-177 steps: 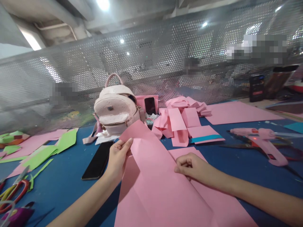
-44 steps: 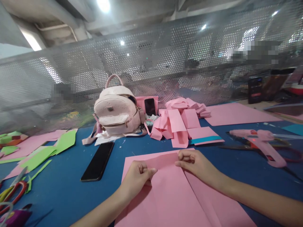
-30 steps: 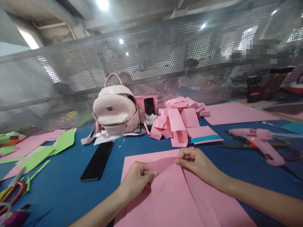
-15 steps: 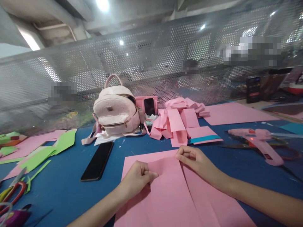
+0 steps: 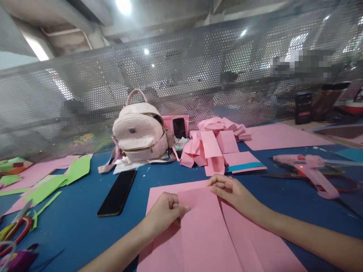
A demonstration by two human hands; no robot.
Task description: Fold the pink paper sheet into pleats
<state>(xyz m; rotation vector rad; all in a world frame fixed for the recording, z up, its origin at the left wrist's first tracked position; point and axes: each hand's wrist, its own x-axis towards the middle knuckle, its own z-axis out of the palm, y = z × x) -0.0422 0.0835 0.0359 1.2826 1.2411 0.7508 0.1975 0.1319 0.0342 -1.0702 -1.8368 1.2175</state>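
Note:
A large pink paper sheet point(image 5: 204, 234) lies on the blue table point(image 5: 79, 226) in front of me, with one flap folded over its middle. My left hand point(image 5: 166, 211) is closed, pinching the left edge of that flap near its far corner. My right hand point(image 5: 231, 190) is curled with its fingertips pressed on the flap's far right corner, holding it against the sheet below.
A black phone point(image 5: 117, 192) lies left of the sheet. Behind it stand a pink backpack point(image 5: 138, 132) and a heap of folded pink paper pieces point(image 5: 218, 145). A pink glue gun point(image 5: 312, 170) lies at right, green paper scraps point(image 5: 53, 181) and scissors point(image 5: 14, 228) at left. A perforated metal screen point(image 5: 181, 83) closes the back.
Since six seconds ago the raised flap has been laid down flat onto the sheet. Over the last second my right hand slid slightly toward the far corner; my left hand barely moved.

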